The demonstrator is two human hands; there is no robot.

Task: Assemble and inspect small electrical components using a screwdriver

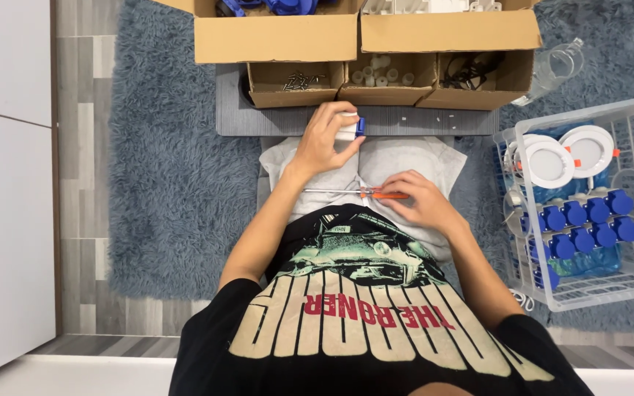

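The small white part with a blue end sits just above centre, at about twelve o'clock from the person's lap, over the near edge of the grey board. The left hand is curled around it, fingers closed on its white body. At about five o'clock from it lies a screwdriver with an orange handle, its thin metal shaft pointing toward nine o'clock across the pale cushion. The right hand rests on the handle, fingers loosely bent over it.
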